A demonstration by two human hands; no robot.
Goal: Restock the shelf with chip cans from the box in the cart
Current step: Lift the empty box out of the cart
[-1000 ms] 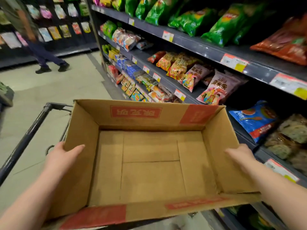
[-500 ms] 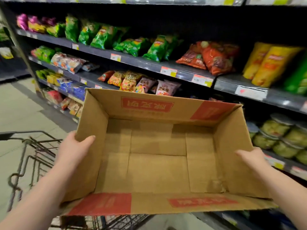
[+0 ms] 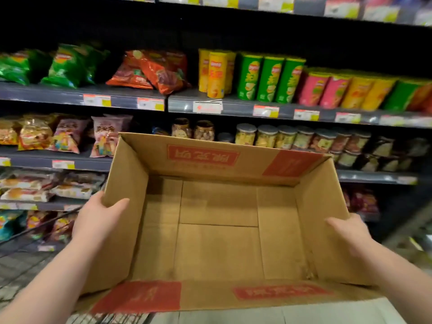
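While both hands hold it up in front of a shop shelf, an open brown cardboard box with red printed panels fills the lower middle of the view. The person's left hand clasps the box's left wall, thumb hooked inside the rim, the other fingers hidden behind the cardboard. The right hand clasps the opposite wall the same way, thumb inside and fingers out of sight.

Between the two hands the box floor is bare; no cans lie in it. Beyond the box's far wall and well above both hands, tall chip cans in yellow, green and pink stand upright in rows on a grey metal shelf with price tags, more to the right hand's side. Below and outside the left hand, part of a dark wire shopping cart shows, blurred.

The box looks emptied, so restocking appears at or near its end, and the step in hand seems to be dealing with the empty carton. The next move likely calls for a level two-handed carry down toward the cart.
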